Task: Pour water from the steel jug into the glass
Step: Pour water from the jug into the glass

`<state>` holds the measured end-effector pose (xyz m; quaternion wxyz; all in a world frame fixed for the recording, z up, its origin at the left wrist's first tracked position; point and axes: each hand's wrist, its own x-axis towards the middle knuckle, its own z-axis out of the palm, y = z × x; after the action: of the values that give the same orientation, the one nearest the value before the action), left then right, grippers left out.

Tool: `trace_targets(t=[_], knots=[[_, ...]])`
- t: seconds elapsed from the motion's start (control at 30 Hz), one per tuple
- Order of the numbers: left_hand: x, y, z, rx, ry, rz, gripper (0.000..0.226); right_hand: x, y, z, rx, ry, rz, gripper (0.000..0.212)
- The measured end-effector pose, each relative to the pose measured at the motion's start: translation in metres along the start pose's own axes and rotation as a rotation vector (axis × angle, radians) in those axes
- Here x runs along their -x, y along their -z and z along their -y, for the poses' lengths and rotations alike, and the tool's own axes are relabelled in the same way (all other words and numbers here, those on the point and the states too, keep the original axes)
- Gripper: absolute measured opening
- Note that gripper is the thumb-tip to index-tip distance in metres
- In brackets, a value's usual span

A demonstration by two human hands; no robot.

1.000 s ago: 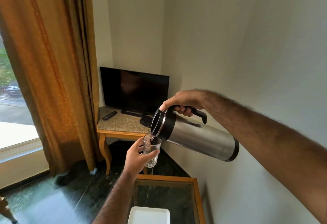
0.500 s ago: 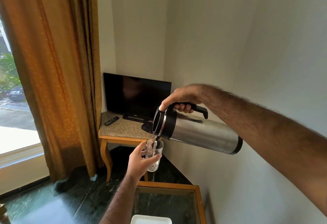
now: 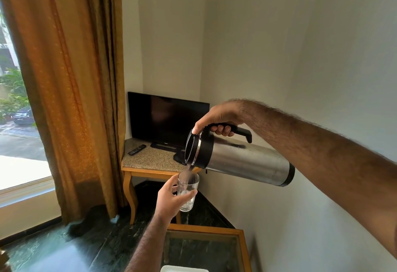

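The steel jug [image 3: 247,160] lies almost horizontal in the air, its black-rimmed mouth pointing left. My right hand [image 3: 217,119] grips its black handle from above. A thin stream of water falls from the spout into the clear glass [image 3: 189,190] just below. My left hand [image 3: 171,198] holds the glass upright in mid-air, fingers wrapped around its lower half. A little water sits in the bottom of the glass.
A glass-topped wooden table [image 3: 242,248] stands below the glass, with a white tray [image 3: 182,269] at the bottom edge. Behind is a corner table [image 3: 148,162] with a TV [image 3: 167,119] and a remote [image 3: 137,149]. A curtain [image 3: 71,91] hangs left; a wall is close on the right.
The view has tilted up a little, so hands, jug and glass sit lower in the frame. Water keeps running from the jug into the glass, and the jug is tipped slightly further.
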<state>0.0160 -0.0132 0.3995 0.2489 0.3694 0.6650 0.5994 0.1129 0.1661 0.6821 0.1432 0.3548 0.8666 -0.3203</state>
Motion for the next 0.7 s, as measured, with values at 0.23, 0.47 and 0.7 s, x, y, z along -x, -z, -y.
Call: trace_targets(t=[0.23,0.47,0.7], knots=[[-0.0001,0.0026,-0.0007,-0.021,-0.016,-0.019,0.046,-0.0022,0.0006,0.0046,0.024,0.003,0.001,0.050],[0.0003,0.0031,-0.0041,-0.015,-0.017,-0.032,0.046,0.0002,0.0028,0.0060,0.028,0.001,0.010,0.050],[-0.0020,0.0036,-0.0098,-0.006,-0.022,-0.049,0.044,-0.0006,0.0031,0.0108,0.045,0.003,0.029,0.049]])
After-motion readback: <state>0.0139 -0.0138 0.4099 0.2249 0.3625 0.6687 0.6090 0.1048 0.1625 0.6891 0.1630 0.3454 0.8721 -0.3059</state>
